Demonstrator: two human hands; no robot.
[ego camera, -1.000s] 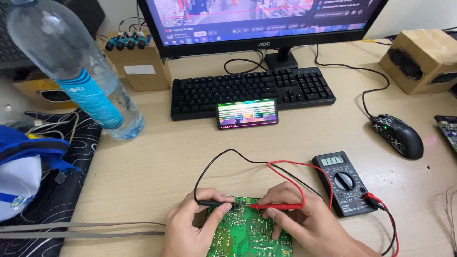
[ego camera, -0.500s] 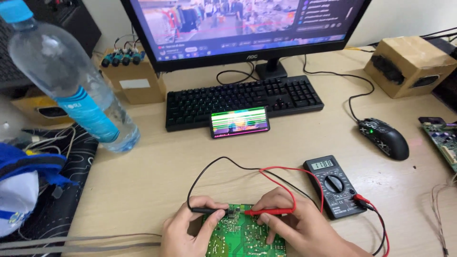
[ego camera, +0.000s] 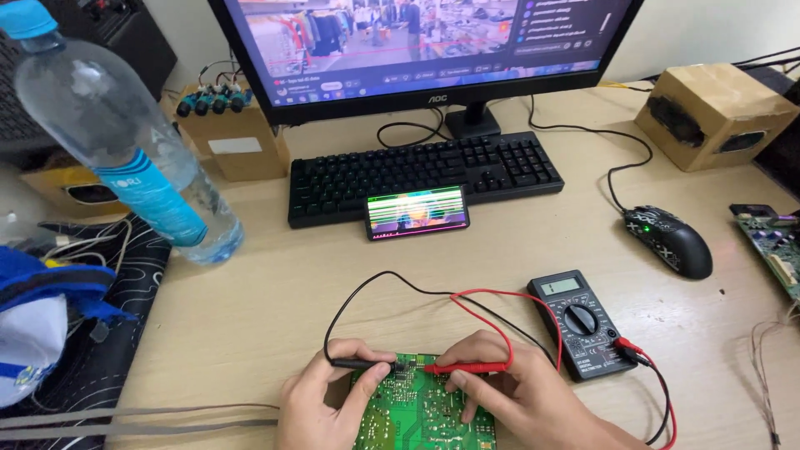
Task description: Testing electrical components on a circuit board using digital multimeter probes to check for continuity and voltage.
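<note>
We see a green circuit board (ego camera: 425,412) lying flat on the counter (ego camera: 267,308), a black probe (ego camera: 362,364) and red probe (ego camera: 467,367) touching it.

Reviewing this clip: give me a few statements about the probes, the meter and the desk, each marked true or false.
1. The left hand holds the black probe on the green circuit board. True.
2. The right hand holds a screwdriver. False: it holds the red probe.
3. The multimeter lies to the right of the board. True.
4. The phone lies flat beside the mouse. False: it leans against the keyboard.
5. The water bottle stands to the right of the monitor. False: it is on the left.
</note>
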